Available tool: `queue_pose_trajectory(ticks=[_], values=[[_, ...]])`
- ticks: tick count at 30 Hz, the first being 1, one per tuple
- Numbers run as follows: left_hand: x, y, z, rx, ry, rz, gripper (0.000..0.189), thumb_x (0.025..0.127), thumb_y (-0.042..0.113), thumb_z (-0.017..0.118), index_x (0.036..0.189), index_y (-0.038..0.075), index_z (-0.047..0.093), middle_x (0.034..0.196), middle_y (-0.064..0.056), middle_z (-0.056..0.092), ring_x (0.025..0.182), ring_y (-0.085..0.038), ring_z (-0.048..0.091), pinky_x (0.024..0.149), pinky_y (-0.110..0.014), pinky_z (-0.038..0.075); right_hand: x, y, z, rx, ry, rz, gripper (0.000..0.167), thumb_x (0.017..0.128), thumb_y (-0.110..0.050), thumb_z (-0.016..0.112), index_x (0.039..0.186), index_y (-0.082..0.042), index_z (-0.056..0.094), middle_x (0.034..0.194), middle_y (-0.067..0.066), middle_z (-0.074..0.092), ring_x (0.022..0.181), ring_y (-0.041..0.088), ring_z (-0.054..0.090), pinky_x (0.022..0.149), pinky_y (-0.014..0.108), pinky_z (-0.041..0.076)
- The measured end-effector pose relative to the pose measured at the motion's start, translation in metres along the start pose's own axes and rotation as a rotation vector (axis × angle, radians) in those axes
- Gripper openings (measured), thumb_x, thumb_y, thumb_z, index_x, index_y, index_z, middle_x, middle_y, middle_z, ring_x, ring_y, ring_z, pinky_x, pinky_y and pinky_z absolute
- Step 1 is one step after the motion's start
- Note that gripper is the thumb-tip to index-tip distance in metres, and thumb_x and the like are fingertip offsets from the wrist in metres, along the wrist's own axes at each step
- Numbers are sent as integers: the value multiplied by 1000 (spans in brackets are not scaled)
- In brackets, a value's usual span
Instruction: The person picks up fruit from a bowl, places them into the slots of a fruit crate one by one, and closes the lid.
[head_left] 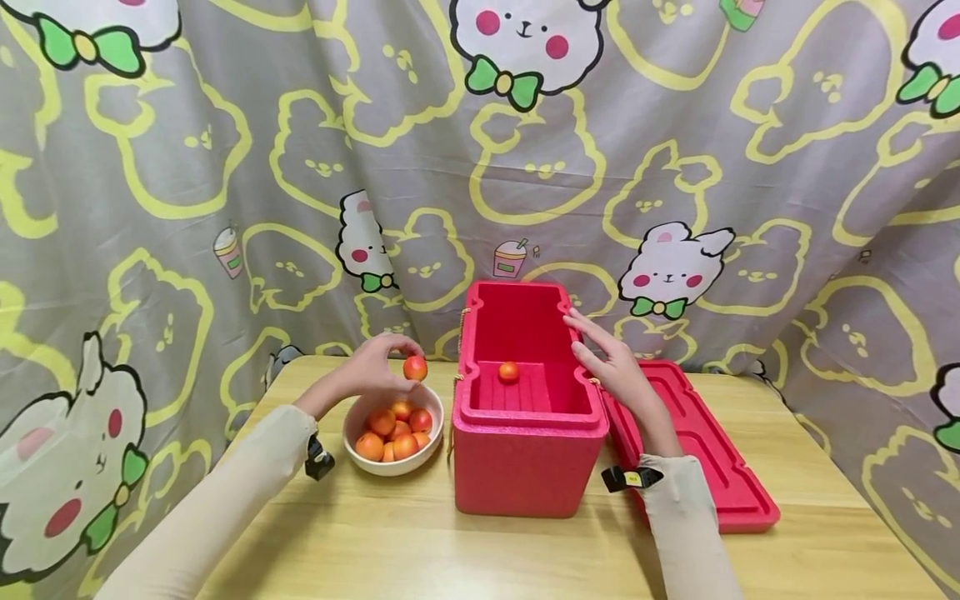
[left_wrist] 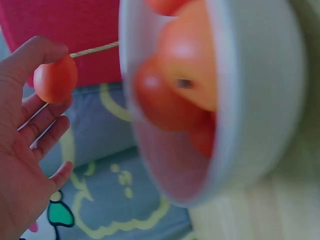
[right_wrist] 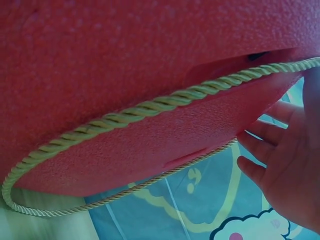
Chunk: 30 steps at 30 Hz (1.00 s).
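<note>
Above the far rim of a white bowl, my left hand pinches a small round orange-red fruit between thumb and fingers. In the left wrist view the same fruit sits under the thumb, with the other fingers spread. The bowl holds several similar fruits. Right of it stands an open red foam box with one orange fruit on its floor. My right hand touches the box's right rim with fingers extended. In the right wrist view, its fingers lie against the box wall.
The red lid lies on the wooden table, right of the box and partly behind the right forearm. A twisted cord hangs along the box side. A patterned curtain rises behind the table.
</note>
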<state>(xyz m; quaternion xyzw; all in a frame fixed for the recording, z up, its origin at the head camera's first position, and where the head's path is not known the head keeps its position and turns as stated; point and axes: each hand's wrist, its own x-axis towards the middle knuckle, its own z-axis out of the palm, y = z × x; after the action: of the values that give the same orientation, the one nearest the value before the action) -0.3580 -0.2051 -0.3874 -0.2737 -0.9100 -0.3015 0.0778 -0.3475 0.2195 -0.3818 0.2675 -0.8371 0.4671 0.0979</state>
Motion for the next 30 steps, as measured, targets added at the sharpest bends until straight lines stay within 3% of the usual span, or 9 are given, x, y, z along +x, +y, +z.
queue_pose_trajectory(ticks=[6,16,22,30], values=[[17,17,-22,-17,70,25,43,74,21,89,112,11,73,110,-6,72,108,-30,61,94,-45,47,0,-2,3,6,0,-12,59,100,-31,60,156,-24,42,168,-2,30,153,30,32,99,56,52],[43,49,-55,-47,159,62,46,77,22,88,118,9,71,116,-10,69,113,-28,57,100,-52,45,-1,-2,3,15,11,-16,58,101,-30,60,156,-27,42,167,-2,31,153,29,32,100,55,51],[60,64,-58,-21,177,99,44,77,21,88,116,10,72,114,-8,69,113,-28,57,101,-52,46,-2,-3,2,16,9,-16,59,101,-30,60,157,-27,41,167,-2,31,153,29,32,100,55,52],[82,91,-54,62,147,188,44,77,28,87,115,11,73,111,-6,71,106,-24,57,91,-41,51,-2,-2,2,14,9,-22,59,101,-30,59,157,-26,41,168,-1,31,154,30,32,101,57,51]])
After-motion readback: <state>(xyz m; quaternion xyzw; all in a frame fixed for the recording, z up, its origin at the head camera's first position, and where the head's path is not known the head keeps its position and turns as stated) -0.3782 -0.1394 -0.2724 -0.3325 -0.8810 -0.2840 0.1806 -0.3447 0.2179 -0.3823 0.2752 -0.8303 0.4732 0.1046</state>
